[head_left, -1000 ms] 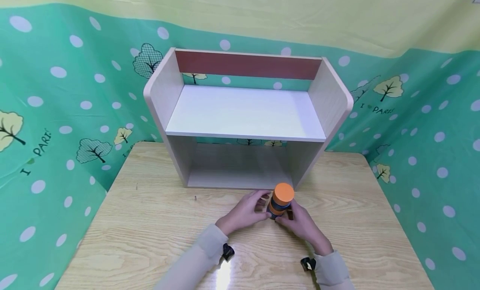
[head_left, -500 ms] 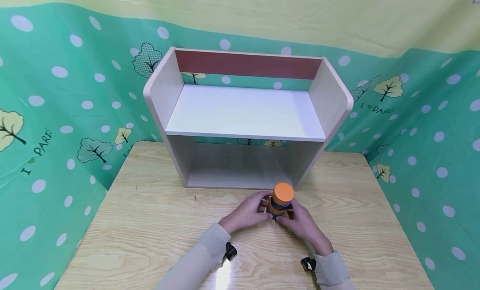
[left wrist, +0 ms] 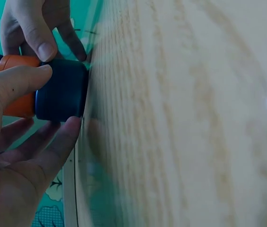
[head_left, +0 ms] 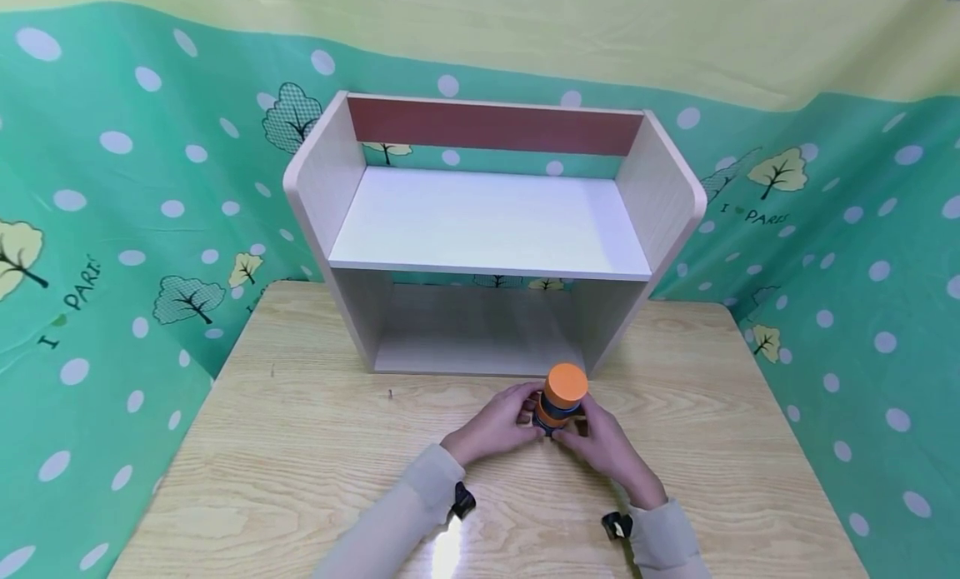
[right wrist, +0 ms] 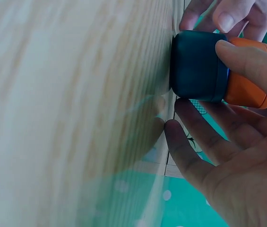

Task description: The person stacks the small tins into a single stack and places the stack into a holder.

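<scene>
An upright stack of round-edged orange and dark blue pieces (head_left: 566, 385) stands on the table, just in front of the shelf's right end. Orange is on top, and dark blue and orange alternate below. My left hand (head_left: 491, 426) holds the stack from the left, its thumb near the seam between the lower orange piece (left wrist: 22, 108) and the dark blue bottom piece (left wrist: 60, 92). From the right, my right hand (head_left: 606, 444) holds it low, thumb on the bottom piece's upper edge and fingers curved around the far side. The hands partly hide the lower pieces.
A two-level shelf unit (head_left: 487, 225) with pale side panels and a reddish back strip stands at the rear of the wooden table (head_left: 300, 446). Green dotted curtains (head_left: 112, 229) hang behind and on both sides.
My left hand has shifted slightly to the right, closer in on the stack. The right hand and the stack have stayed in place.
</scene>
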`<state>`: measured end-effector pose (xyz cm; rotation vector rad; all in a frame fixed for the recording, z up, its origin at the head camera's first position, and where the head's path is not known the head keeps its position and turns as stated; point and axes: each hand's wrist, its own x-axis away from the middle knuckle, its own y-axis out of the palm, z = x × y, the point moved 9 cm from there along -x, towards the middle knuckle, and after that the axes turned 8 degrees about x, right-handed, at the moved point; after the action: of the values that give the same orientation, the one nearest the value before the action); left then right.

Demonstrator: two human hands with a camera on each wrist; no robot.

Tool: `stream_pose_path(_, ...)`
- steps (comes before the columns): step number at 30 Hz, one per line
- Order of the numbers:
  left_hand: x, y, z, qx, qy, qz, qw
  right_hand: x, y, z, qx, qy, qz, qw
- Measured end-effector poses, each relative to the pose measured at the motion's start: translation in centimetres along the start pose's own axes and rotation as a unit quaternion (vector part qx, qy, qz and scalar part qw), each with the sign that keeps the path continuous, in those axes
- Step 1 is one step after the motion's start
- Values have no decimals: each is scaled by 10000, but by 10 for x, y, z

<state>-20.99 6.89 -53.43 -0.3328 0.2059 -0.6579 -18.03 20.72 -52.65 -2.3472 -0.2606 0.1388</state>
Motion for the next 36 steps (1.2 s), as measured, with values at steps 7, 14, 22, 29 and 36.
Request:
stream_pose_path(7,-1,3,-4,-90,-34,4,10000,-1,0,2,31,-45,29,10000)
stream_pose_path(14,-2,2,-3,-76,-13,31,10000,-1,0,2,57,-71,21,10000)
stream_pose_path(22,-1,2,-3,-36,-65,18,10000,-1,0,1,98,-38,3,9999)
stream_pose_path(29,-1,1,-4,12,-78,5,10000,-1,1,0,107,-13,35,9999)
stream_pose_path(36,0,-1,-4,23,-110,16,9999,-2,1,-4,116,97,79,9999)
